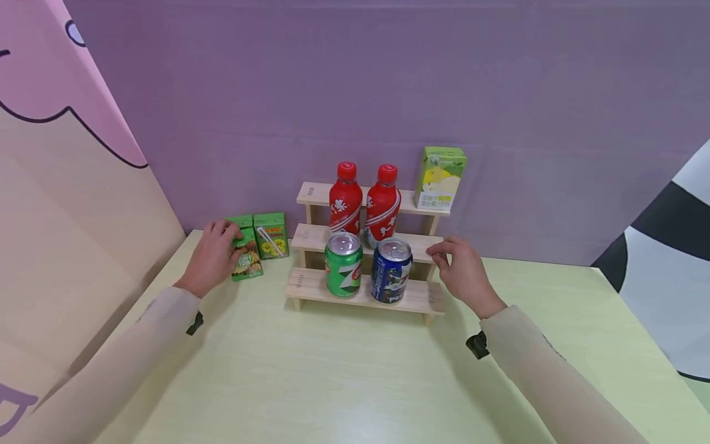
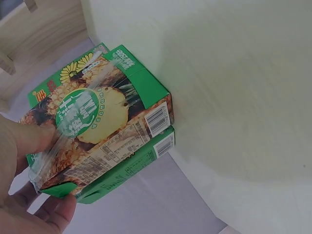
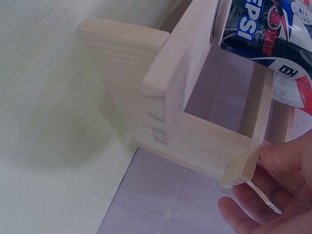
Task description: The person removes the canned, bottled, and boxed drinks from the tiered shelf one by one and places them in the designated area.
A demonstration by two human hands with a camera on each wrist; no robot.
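My left hand [image 1: 213, 256] pinches the top of a green juice carton [image 1: 246, 258] with a pineapple picture and a clear-wrapped straw. A second green carton [image 1: 271, 235], with yellow flowers, stands right beside it against the wall. On the right, my right hand [image 1: 461, 271] grips the right end of the middle board of a three-step wooden display rack [image 1: 421, 245], thumb on one face and fingers at the other. The bottom step carries a green can [image 1: 343, 265] and a blue Pepsi can [image 3: 270, 31]. Behind them are two red bottles [image 1: 345, 200] [image 1: 383, 203].
A light green pear juice carton [image 1: 440, 179] stands on the top step's right end. The rack stands on a pale table [image 1: 344, 370], close to a purple backdrop [image 1: 310, 74]. A pink and cream panel [image 1: 66, 185] borders the left side, and a black and white one [image 1: 665, 246] the right.
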